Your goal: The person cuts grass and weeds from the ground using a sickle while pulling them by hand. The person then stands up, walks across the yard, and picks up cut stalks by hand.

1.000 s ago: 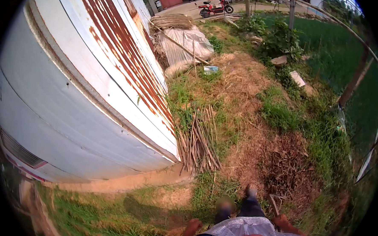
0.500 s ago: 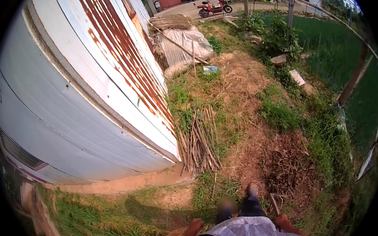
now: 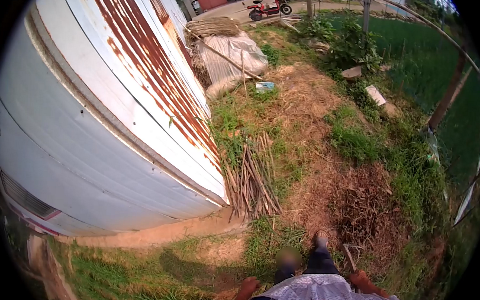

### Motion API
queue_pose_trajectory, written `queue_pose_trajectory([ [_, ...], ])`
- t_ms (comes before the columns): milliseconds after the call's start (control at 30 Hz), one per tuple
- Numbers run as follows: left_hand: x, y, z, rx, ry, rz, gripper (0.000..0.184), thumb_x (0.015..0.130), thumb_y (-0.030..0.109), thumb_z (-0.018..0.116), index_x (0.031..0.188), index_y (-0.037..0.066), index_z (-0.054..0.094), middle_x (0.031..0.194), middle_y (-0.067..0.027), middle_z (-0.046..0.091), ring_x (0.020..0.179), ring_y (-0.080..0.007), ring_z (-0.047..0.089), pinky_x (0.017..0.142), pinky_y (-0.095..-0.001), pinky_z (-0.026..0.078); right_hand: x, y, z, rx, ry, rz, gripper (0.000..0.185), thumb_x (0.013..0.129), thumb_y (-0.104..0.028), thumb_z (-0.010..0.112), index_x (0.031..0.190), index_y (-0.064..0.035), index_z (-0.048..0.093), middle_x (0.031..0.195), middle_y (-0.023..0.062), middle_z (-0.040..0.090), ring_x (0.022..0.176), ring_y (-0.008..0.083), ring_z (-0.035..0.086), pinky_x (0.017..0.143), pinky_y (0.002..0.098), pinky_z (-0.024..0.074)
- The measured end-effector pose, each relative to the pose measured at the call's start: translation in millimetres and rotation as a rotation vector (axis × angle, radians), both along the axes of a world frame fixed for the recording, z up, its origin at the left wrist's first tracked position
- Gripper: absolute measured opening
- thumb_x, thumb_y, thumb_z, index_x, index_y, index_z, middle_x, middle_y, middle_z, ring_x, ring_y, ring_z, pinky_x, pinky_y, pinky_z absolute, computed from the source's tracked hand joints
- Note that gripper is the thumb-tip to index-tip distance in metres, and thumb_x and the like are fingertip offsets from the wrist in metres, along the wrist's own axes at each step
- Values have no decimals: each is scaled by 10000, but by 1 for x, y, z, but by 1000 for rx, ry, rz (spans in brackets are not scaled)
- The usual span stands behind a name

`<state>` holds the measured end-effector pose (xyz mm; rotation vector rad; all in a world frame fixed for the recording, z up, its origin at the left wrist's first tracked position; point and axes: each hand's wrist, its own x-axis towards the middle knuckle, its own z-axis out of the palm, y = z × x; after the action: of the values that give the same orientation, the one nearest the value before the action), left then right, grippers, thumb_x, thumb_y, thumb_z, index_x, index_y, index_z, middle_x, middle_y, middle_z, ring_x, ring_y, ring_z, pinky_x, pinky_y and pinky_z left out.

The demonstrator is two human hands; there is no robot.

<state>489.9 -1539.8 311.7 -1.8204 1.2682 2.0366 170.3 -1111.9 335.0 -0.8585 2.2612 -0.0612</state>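
My right hand (image 3: pixel 360 279) is closed around the wooden handle of a sickle (image 3: pixel 349 258), beside my right thigh. Its thin, light blade points away from me, over dry brown plant litter (image 3: pixel 367 211). At my left side hangs my left hand (image 3: pixel 249 286), with its fingers curled in and nothing visible in them. Between the hands are my patterned shirt (image 3: pixel 314 289), dark trousers and one shoe (image 3: pixel 321 241) on the ground. A blurred patch covers the other foot.
On the left stands a white metal wall (image 3: pixel 105 137) with rusty corrugated sheeting (image 3: pixel 153 53). Several sticks (image 3: pixel 252 178) lie at its corner. Farther off are a covered bundle (image 3: pixel 231 54) and a red scooter (image 3: pixel 269 10). A pole fence (image 3: pixel 447 101) borders the green field on the right.
The view has shifted very slightly. Both hands and the sickle keep nearly the same place beside my body.
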Motion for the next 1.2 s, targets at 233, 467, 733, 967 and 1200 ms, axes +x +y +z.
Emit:
queue_pose_trajectory([
  [233, -13, -16, 17, 4, 34, -109, 376, 848, 143, 619, 1171, -33, 541, 887, -120, 652, 751, -209, 657, 602, -322, 514, -5, -39, 52, 79, -259, -758, 334, 727, -339, 707, 837, -24, 710, 712, 147, 680, 657, 238, 683, 603, 334, 533],
  [467, -11, -11, 9, 29, -17, -51, 348, 855, 153, 628, 1145, -24, 553, 942, -127, 642, 808, -214, 648, 656, -338, 530, -3, -51, 105, -6, -192, -209, 396, 834, -248, 579, 1177, -53, 553, 1061, 152, 569, 1031, 298, 548, 946, 423, 407],
  [733, 0, -11, -4, 24, 17, -7, 465, 854, 177, 633, 1250, -26, 496, 997, -144, 633, 879, -231, 648, 723, -350, 541, -1, -36, 40, 78, -224, -752, 402, 661, -338, 761, 825, 24, 702, 689, 161, 672, 672, 257, 679, 628, 356, 527],
  [967, -11, -12, 2, 4, -59, -59, 449, 859, 180, 627, 1242, -22, 511, 1008, -137, 630, 857, -230, 651, 719, -351, 540, -1, -38, 46, 42, -252, -842, 424, 654, -331, 771, 862, 31, 696, 718, 169, 673, 679, 277, 675, 628, 354, 521],
  [1200, -13, -12, 6, 49, -72, -33, 446, 861, 163, 621, 1251, -19, 507, 1021, -144, 626, 869, -231, 654, 711, -349, 537, -1, -12, -4, 17, -208, -457, 369, 720, -325, 727, 831, 26, 700, 758, 180, 682, 704, 252, 692, 664, 341, 539],
])
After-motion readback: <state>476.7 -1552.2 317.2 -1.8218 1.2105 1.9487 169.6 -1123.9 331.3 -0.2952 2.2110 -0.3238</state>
